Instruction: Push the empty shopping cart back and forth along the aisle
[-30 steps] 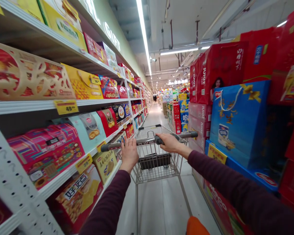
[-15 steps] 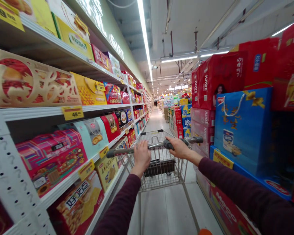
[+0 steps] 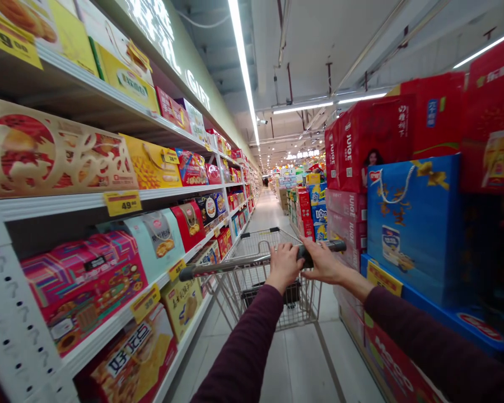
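Note:
A wire shopping cart (image 3: 273, 280) stands ahead of me in a store aisle. Its grey handle bar (image 3: 218, 267) runs across the view. My left hand (image 3: 283, 266) is closed around the bar near its middle. Right beside it, my right hand (image 3: 324, 262) grips the bar a little further right. Both arms wear dark maroon sleeves. A dark item (image 3: 292, 292) lies in the cart's basket, mostly hidden behind my left hand.
White shelves (image 3: 88, 200) on the left hold boxed snacks (image 3: 84, 280) with yellow price tags. On the right rise stacks of red cartons (image 3: 369, 140) and a blue gift box (image 3: 415, 218). The pale tiled aisle floor (image 3: 269, 207) runs ahead between more displays.
Both hands have slid rightward along the bar and now sit close together. The cart sits further right in view and the camera has tilted up slightly.

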Demonstrator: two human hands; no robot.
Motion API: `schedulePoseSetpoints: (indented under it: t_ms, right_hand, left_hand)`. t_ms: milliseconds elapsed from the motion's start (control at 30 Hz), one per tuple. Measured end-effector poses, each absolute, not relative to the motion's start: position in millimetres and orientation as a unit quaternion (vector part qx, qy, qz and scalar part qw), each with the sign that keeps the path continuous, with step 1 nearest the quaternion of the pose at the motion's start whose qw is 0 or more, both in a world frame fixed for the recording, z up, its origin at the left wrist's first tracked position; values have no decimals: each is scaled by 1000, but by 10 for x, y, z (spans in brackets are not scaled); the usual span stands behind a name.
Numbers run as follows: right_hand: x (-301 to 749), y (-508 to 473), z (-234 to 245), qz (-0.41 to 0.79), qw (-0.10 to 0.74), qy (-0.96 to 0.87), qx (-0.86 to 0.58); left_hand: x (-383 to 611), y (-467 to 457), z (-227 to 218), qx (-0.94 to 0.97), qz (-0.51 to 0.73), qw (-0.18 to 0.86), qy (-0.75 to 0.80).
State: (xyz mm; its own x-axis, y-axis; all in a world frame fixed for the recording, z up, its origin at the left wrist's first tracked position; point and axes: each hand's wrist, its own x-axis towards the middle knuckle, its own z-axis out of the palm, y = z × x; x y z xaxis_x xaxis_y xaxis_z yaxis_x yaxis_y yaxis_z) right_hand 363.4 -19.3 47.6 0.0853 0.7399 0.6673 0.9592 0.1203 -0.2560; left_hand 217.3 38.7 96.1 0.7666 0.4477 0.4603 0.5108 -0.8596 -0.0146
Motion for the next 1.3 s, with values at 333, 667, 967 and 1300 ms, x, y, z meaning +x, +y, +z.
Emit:
schedulePoseSetpoints:
  t_ms: [333, 667, 967, 1300]
  right_hand:
    - [3988, -270, 481, -141, 414, -623, -649]
    - [3765, -260, 446, -200, 378, -648, -630]
    - [3773, -218, 319, -246, 364, -647, -623]
    - [3847, -211, 256, -256, 367, -652, -613]
  left_hand:
    - [1951, 484, 948, -908, -243, 105, -325]
    - [1419, 760, 1053, -851, -234, 158, -442]
    - [1846, 610, 942, -873, -265, 120, -391]
    - [696, 1271, 1040, -781, -291, 189, -519]
